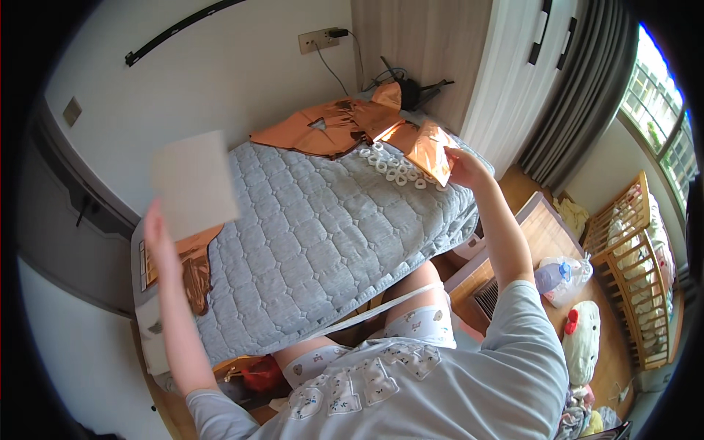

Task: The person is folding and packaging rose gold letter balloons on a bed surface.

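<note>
Blur softens the pale square sheet (194, 183) raised in the left hand (155, 231), so its surface is hard to read; it looks flat, matte and off-white, like card or paper, and the hand's grip is clamped on its lower left corner, though the fingers themselves are smeared and partly hidden behind the sheet. Over on the far side, the right hand (463, 167) pinches a crinkled copper-coloured foil piece (429, 150), shiny and creased, lifted just above the far edge of the bed; the fingertips are tucked behind the foil and cannot be made out singly. More of the same copper foil (330, 126) lies spread and rumpled at the head of the bed, partly folded over itself, and another strip of foil (192, 268) shows at the near left edge, half covered by the grey quilted pad (323, 235), which is soft, stitched in a wavy pattern and drapes over the bed's side. A row of small white rings (392, 167) sits on the pad just beside the held foil. On the wooden floor to the right lie a white plush toy (583, 341) and a clear plastic bag (561, 277), with a wooden slatted cot (638, 271) cut off at the frame's rim.
</note>
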Demonstrator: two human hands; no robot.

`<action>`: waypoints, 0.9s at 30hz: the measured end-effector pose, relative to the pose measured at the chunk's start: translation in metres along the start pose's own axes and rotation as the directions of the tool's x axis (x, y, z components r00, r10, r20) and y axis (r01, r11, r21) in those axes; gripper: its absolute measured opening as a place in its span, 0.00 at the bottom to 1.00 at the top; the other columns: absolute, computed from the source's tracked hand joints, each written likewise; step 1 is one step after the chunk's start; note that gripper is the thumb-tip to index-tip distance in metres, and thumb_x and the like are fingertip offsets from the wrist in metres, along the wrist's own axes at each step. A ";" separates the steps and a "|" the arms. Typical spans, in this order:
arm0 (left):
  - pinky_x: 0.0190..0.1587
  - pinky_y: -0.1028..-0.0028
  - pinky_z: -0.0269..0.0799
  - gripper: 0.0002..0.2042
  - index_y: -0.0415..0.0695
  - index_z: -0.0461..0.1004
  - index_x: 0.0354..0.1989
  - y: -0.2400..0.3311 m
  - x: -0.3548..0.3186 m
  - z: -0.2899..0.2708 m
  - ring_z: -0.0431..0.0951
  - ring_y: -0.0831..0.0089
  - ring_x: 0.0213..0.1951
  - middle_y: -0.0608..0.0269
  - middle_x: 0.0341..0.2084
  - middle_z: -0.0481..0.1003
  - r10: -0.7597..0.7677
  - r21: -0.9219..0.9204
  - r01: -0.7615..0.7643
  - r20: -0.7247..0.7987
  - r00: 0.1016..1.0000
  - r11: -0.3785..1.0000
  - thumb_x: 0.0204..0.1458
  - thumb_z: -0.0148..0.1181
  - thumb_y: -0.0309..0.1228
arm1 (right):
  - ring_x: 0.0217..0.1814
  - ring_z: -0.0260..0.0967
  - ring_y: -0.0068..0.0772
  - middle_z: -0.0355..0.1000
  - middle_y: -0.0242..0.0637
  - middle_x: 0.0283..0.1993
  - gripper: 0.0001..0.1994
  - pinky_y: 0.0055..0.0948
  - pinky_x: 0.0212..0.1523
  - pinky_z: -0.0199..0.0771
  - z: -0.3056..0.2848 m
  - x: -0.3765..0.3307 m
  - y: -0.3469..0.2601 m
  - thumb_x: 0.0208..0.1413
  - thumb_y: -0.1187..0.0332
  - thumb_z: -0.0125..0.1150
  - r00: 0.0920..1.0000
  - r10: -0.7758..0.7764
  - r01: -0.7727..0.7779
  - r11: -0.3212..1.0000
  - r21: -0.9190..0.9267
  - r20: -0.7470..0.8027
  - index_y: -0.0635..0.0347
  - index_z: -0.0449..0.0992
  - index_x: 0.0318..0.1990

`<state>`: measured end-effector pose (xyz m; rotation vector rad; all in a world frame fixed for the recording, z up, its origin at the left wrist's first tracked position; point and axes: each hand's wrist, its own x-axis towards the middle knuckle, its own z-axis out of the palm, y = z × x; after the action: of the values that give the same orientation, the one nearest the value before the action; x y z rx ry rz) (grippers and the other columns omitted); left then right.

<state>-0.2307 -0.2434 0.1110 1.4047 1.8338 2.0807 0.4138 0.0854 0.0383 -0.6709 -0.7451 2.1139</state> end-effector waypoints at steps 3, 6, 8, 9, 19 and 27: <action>0.69 0.67 0.63 0.20 0.39 0.68 0.68 0.011 -0.065 0.061 0.69 0.69 0.66 0.58 0.66 0.70 -0.284 -0.264 0.374 0.324 0.903 0.889 0.67 0.47 0.22 | 0.64 0.73 0.43 0.74 0.43 0.62 0.19 0.50 0.71 0.66 0.014 -0.009 -0.003 0.67 0.68 0.55 0.996 -0.038 0.038 0.999 -0.005 0.080 0.63 0.67 0.63; 0.67 0.67 0.65 0.22 0.39 0.68 0.68 -0.021 -0.127 0.084 0.70 0.67 0.66 0.56 0.65 0.70 -0.279 0.022 0.320 0.544 0.791 0.947 0.66 0.52 0.25 | 0.63 0.74 0.44 0.74 0.44 0.62 0.20 0.51 0.69 0.68 0.074 -0.016 0.015 0.67 0.67 0.55 0.989 -0.033 0.043 0.996 -0.074 0.141 0.63 0.67 0.64; 0.68 0.64 0.64 0.24 0.40 0.68 0.68 -0.004 -0.152 0.101 0.69 0.61 0.67 0.51 0.66 0.67 -0.265 0.270 0.098 0.701 0.663 0.958 0.64 0.56 0.31 | 0.62 0.75 0.44 0.74 0.44 0.62 0.20 0.51 0.67 0.70 0.101 -0.020 0.032 0.68 0.64 0.54 0.981 0.015 0.008 0.993 -0.118 0.192 0.63 0.67 0.64; 0.69 0.61 0.63 0.25 0.41 0.68 0.68 0.022 -0.161 0.104 0.68 0.56 0.67 0.48 0.67 0.66 -0.281 0.375 -0.033 0.747 0.603 0.927 0.63 0.58 0.34 | 0.62 0.75 0.44 0.74 0.44 0.62 0.19 0.49 0.66 0.71 0.122 -0.021 0.047 0.68 0.66 0.53 0.988 0.028 -0.012 0.994 -0.107 0.151 0.63 0.68 0.63; 0.71 0.49 0.57 0.27 0.45 0.68 0.68 0.021 -0.198 0.098 0.63 0.50 0.70 0.49 0.69 0.63 -0.064 0.506 -0.420 0.691 0.720 0.753 0.62 0.59 0.42 | 0.61 0.74 0.39 0.77 0.39 0.57 0.19 0.53 0.68 0.68 0.224 0.015 0.178 0.64 0.67 0.63 0.910 0.398 -0.373 0.908 -0.191 0.116 0.62 0.71 0.59; 0.69 0.49 0.61 0.29 0.43 0.68 0.67 0.017 -0.200 0.094 0.65 0.50 0.69 0.49 0.67 0.66 0.024 0.464 -0.445 0.671 0.741 0.766 0.59 0.63 0.41 | 0.56 0.77 0.33 0.77 0.37 0.55 0.15 0.38 0.63 0.75 0.244 0.009 0.157 0.65 0.70 0.62 0.883 0.415 -0.259 0.819 -0.512 0.217 0.62 0.73 0.57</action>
<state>-0.0449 -0.2867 -0.0026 2.2416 2.1099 0.8049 0.1682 -0.0578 0.0955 -0.7669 -1.4493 2.4260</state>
